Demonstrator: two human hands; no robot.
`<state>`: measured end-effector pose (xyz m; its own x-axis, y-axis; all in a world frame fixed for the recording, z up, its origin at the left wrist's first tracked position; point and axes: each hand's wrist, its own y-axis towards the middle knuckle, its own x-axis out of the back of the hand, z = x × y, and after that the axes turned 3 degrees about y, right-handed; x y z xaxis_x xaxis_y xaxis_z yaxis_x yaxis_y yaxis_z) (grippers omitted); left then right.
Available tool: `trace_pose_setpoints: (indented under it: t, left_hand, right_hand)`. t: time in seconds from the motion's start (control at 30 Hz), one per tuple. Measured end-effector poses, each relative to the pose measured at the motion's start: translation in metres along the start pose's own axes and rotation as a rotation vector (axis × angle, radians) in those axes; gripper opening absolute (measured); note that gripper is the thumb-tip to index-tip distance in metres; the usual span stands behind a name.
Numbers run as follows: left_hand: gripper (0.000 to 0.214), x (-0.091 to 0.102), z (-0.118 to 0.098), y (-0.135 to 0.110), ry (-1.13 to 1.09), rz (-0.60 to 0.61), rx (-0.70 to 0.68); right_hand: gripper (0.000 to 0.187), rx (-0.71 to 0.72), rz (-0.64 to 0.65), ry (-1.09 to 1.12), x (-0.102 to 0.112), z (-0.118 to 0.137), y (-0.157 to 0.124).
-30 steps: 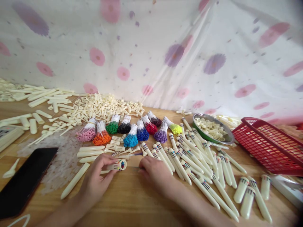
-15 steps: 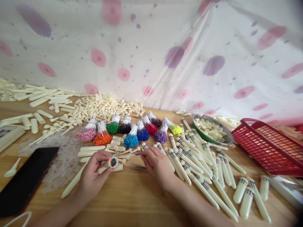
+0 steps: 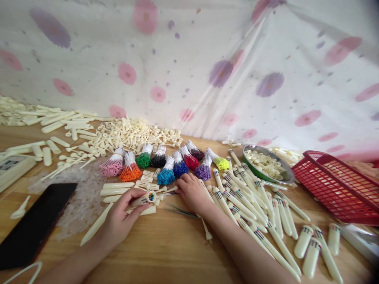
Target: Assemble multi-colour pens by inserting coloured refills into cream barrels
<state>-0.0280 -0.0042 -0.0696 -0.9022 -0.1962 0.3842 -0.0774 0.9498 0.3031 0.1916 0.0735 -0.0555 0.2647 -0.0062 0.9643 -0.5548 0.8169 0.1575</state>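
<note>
My left hand (image 3: 124, 215) is closed around a cream multicolour pen barrel (image 3: 145, 199), its open end showing several coloured tips. My right hand (image 3: 192, 193) reaches in among thin cream sticks and small parts, fingers curled down; whatever they pinch is hidden. Tweezers (image 3: 182, 211) lie on the wood below it. A small cream plunger-like part (image 3: 207, 232) rests beside my right forearm. Just behind the hands stand bundles of refills, among them light blue (image 3: 166, 175), dark blue (image 3: 180, 167), purple (image 3: 203, 170) and orange (image 3: 130, 171). Slotted cream pieces (image 3: 145, 179) lie between the hands.
Many assembled pens (image 3: 248, 201) cover the right side. Behind them are a metal bowl (image 3: 288, 175) of slotted parts and a red basket (image 3: 340, 193). Left are a black phone (image 3: 38, 221), clear plastic bits (image 3: 78, 209) and a heap of cream parts (image 3: 127, 136).
My left hand has tilted the pen barrel, showing its slotted side. My right hand has moved slightly up toward the refill bundles. The plunger-like part now shows beside my right forearm; the tweezers have shifted.
</note>
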Motion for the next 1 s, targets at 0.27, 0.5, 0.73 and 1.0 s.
trace_pose_setpoints:
  t: [0.27, 0.5, 0.73, 1.0]
  left_hand:
    - [0.01, 0.002, 0.001, -0.002, 0.092, 0.085, -0.079]
    - [0.011, 0.0, 0.0, -0.003, 0.155, 0.075, -0.143]
    - [0.014, -0.002, -0.002, -0.004, 0.164, 0.084, -0.198]
    - [0.016, -0.005, -0.002, -0.008, 0.147, 0.116, -0.235]
  right_hand:
    - [0.008, 0.017, -0.137, 0.443, 0.048, -0.003, -0.03]
    - [0.013, 0.321, -0.336, 0.512, 0.066, 0.03, -0.045]
    - [0.011, 0.353, -0.305, 0.525, 0.06, 0.037, -0.043]
    - [0.015, 0.344, -0.289, 0.401, 0.044, 0.043, -0.039]
